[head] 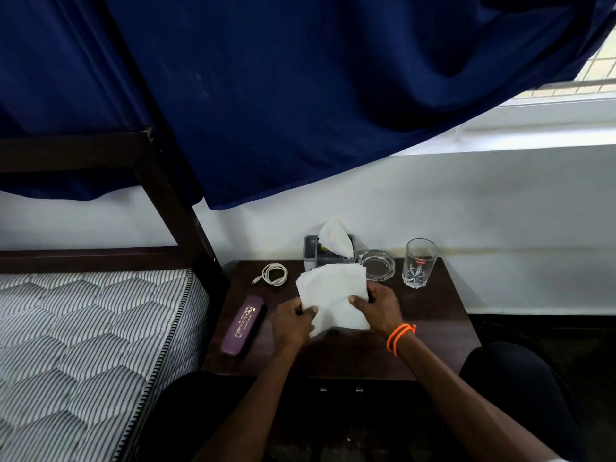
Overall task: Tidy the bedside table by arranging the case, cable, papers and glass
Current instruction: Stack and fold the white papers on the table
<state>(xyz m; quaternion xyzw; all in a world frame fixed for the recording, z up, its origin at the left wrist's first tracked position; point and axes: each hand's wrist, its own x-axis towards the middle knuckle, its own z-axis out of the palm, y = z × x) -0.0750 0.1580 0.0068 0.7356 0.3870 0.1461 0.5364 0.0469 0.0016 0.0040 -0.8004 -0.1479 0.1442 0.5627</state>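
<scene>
Both hands, left (293,323) and right (376,308), pinch the papers (331,295) by their near edges above the table (433,311). Fingers beneath the sheets are hidden; the case (243,325) lettering is unreadable.

Daylight is admitted from the window (566,105) at the upper right; the rest is dimly lit. The dark counter (433,328) is left shadowed. Straight lines are bowed near the edges by wide-angle distortion.
</scene>
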